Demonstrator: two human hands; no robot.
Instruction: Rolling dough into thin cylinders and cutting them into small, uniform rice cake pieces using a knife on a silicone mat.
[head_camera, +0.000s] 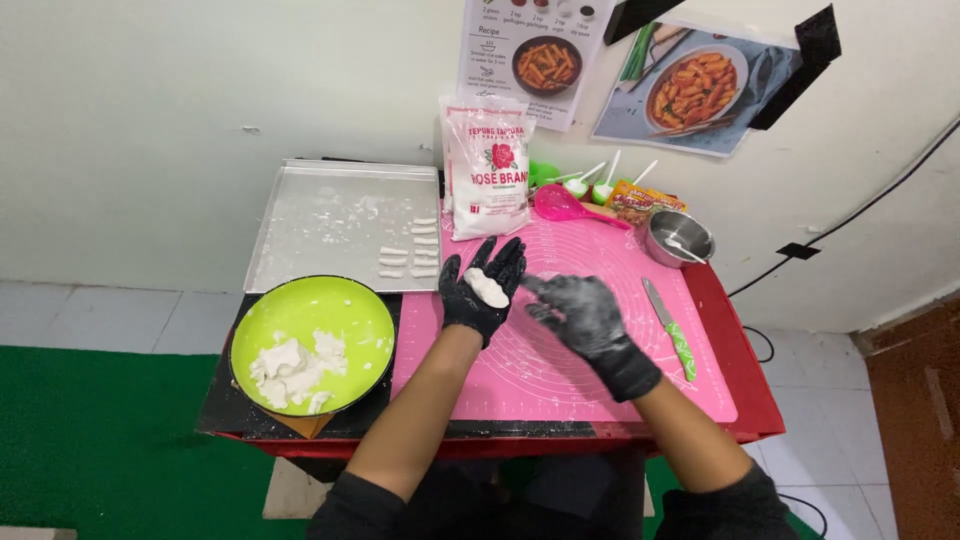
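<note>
Low red table by a white wall, pink mat (600, 370) on top: dough being shaped in gloved hands.

Nearest, the left hand (478, 290) lies spread, palm up, cradling a small white dough piece (487, 287); it looks soft, light and tacky, best held loosely underneath. The right hand (580, 315), fingers loosely curled, reaches toward it, seemingly not yet touching. Beside them sit a green bowl (345, 300) of dough lumps and a green-handled knife (670, 325); farther back, a metal tray (300, 200) with shaped pieces and a flour bag (487, 165).
</note>
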